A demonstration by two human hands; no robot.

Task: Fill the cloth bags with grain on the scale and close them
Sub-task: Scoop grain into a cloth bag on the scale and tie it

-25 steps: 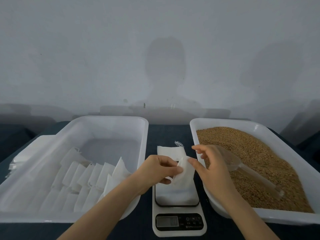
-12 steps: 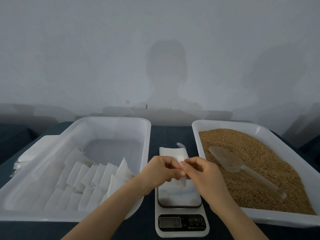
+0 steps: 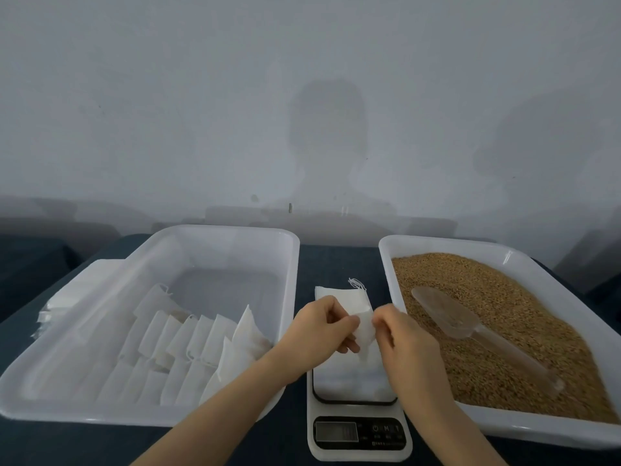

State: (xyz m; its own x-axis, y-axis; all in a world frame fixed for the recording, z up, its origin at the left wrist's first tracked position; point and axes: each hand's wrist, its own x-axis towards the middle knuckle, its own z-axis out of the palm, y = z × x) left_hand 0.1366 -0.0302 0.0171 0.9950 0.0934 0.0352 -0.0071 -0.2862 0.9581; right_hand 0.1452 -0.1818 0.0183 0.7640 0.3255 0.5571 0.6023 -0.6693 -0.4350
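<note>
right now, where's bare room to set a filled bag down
Free: left tray's far floor beyond the bag rows; tabletop strip between the trays, behind the spare bags. Crowded: the scale, where left hand and right hand pinch a bag; right tray, full of grain plus scoop.

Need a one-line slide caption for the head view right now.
Left hand and right hand pinch a white cloth bag over the scale, beside the grain tray holding a clear scoop.
</note>
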